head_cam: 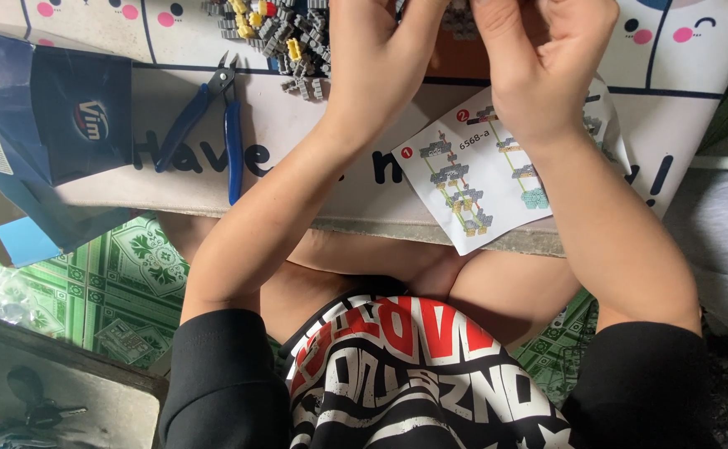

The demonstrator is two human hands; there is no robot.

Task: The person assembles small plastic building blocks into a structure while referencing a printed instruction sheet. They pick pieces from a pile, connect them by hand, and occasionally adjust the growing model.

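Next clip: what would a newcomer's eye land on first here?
Two bare hands, the left hand and right hand, meet at the top edge over a heap of small grey and yellow bricks; what the fingers pinch is cut off. Under the right wrist lies a pictured instruction sheet, and blue-handled cutters rest to the left beside a torn blue box.

Grey and yellow small bricks (285, 37), heaped at table's far edge.

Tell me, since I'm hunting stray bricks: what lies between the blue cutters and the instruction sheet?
Only the left forearm crosses there, over the printed mat, between cutters and sheet; no bricks, head view.
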